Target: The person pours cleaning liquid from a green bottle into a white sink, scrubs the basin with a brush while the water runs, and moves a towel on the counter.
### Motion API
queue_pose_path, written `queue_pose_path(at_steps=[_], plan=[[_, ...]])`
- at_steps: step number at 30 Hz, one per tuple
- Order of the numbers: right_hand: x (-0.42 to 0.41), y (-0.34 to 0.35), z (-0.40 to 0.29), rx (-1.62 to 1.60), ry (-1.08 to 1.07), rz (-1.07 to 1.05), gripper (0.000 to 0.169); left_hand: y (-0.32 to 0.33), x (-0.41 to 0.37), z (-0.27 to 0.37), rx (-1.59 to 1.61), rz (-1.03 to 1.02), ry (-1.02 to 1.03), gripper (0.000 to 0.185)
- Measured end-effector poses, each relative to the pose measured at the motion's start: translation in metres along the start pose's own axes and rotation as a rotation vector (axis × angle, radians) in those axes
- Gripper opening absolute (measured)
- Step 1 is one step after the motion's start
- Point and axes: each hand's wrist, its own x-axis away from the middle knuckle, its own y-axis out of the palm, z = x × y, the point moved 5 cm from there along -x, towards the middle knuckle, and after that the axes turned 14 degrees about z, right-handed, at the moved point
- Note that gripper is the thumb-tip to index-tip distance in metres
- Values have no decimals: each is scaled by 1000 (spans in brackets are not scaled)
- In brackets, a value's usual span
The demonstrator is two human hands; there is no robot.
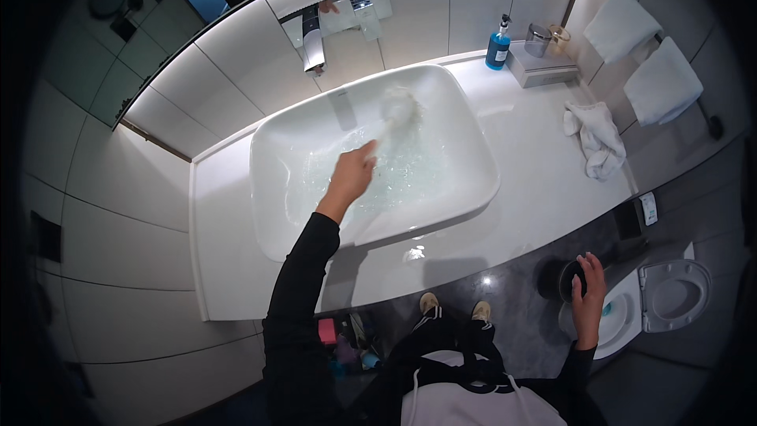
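My left hand (353, 173) reaches over a white ceramic washbasin (482, 171) with its fingers closed around the pale handle of what looks like a white brush (398, 104). The brush head is blurred and lies against the basin's inner back wall. Shallow water (408, 180) with bubbles and some dark specks covers the basin floor. Out to the right, away from the counter, my right hand (588, 302) is held up with fingers apart and nothing in it. Beneath it in the view are a dark bin (550, 280) and the toilet bowl (621, 319).
A chrome wall faucet (313, 41) juts out behind the basin. On the counter (532, 154) stand a blue pump bottle (498, 50) and a box (541, 65) bearing two cups. A crumpled white cloth (597, 139) lies right, near hanging towels (662, 83). Cleaning supplies (349, 343) sit low left.
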Motion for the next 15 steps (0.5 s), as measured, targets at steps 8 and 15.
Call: queue_pose_path(at_steps=[8,15], plan=[[-9,5,-11,-64,-51,-2,35,-77,53,-75,-260,135,-81,35],[-32,17,-33,-204,-148,-55,35,-141,126,-67,-350,56,-356,35]])
